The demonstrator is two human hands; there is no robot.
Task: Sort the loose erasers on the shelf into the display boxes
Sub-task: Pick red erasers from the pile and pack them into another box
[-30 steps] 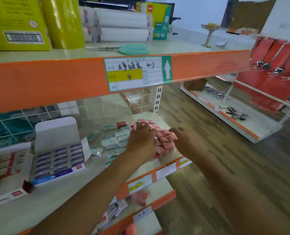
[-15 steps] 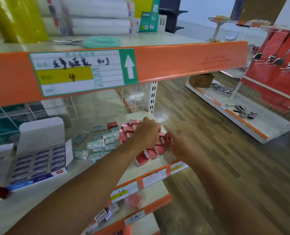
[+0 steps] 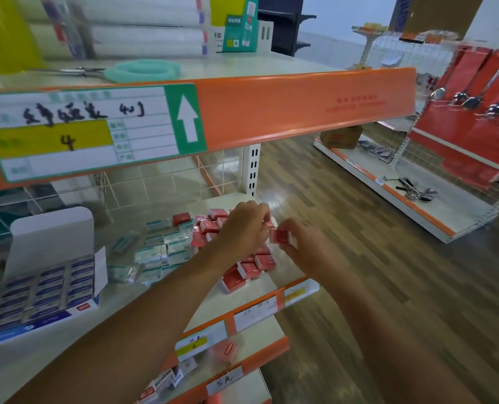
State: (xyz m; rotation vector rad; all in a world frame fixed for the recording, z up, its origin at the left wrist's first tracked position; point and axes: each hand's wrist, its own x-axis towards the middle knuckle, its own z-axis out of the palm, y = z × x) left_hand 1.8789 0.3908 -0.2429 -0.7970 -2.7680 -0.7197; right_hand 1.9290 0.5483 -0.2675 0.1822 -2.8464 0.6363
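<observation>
Loose red-wrapped erasers lie in a heap at the right end of the middle shelf. Left of them sits a pile of green-and-white erasers. An open display box with a raised white lid holds rows of blue-labelled erasers at the shelf's left. My left hand hovers over the red heap with fingers curled down onto it; what it holds is hidden. My right hand pinches one red eraser just beside the left hand.
The orange upper shelf edge with a big price label hangs just above my hands. A lower shelf carries more eraser packs. Wooden floor and another rack with hanging ladles are to the right.
My head has moved closer and my view has swung right. My right hand has lifted one red eraser out of the heap, and the left hand has shifted slightly toward the back of the pile.
</observation>
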